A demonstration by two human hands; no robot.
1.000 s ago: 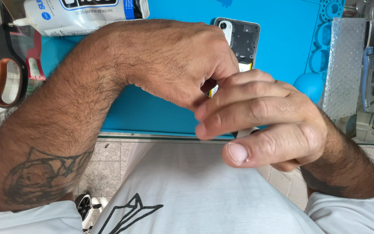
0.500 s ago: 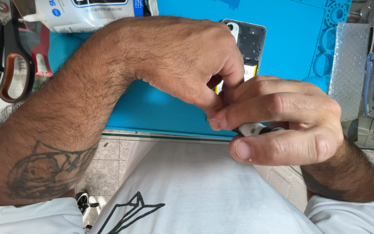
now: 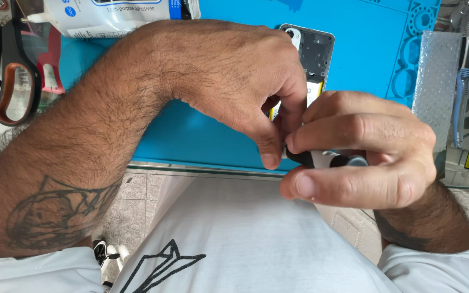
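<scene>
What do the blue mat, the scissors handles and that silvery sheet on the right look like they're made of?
Mat: probably silicone or soft rubber; matte blue, with moulded round trays at its right edge.
Scissors handles: seemingly hard black plastic with orange-brown inner lining, slightly glossy.
Sheet: likely bubble wrap or padded foil; silvery, evenly dimpled surface.

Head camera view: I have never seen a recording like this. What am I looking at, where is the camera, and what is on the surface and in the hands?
The camera sits on the person's head and looks down, so both bare forearms reach in from below. The left hand and right hand meet above the near edge of a blue work mat. Together they pinch a small dark tool handle, mostly hidden by fingers. On the mat lies an opened phone, its inside showing. A white adhesive tube lies at the top, scissors at the left, and bubble wrap at the right.
</scene>
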